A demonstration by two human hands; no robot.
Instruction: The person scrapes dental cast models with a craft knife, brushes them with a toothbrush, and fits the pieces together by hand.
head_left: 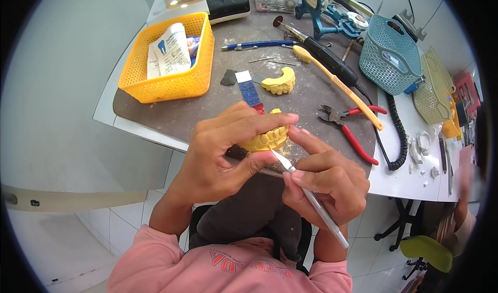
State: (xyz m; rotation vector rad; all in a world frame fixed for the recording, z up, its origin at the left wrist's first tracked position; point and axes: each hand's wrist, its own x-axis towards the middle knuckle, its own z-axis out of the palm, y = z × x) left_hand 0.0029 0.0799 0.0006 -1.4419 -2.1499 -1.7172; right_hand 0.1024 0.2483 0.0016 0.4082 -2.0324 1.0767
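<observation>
A yellow plaster dental model [265, 141] with a row of teeth is held by my left hand [223, 147], fingers over its top and thumb below. My right hand [329, 181] grips a craft knife [317, 207] with a silver handle like a pen. The blade tip meets the lower edge of the model, near my left thumb. Behind the model, a strip of blue and red articulating paper [248, 91] lies on the brown mat. A second yellow dental model [280, 82], horseshoe-shaped, rests beyond it. Yellow shavings are scattered around.
A yellow basket [140, 91] holding packets stands at left. On the right lie red-handled pliers [358, 142], a toothbrush [337, 80] and a rotary handpiece [327, 57] with a coiled cord. Behind are a teal basket [389, 72] and a blue articulator [316, 12]. Another person sits far right.
</observation>
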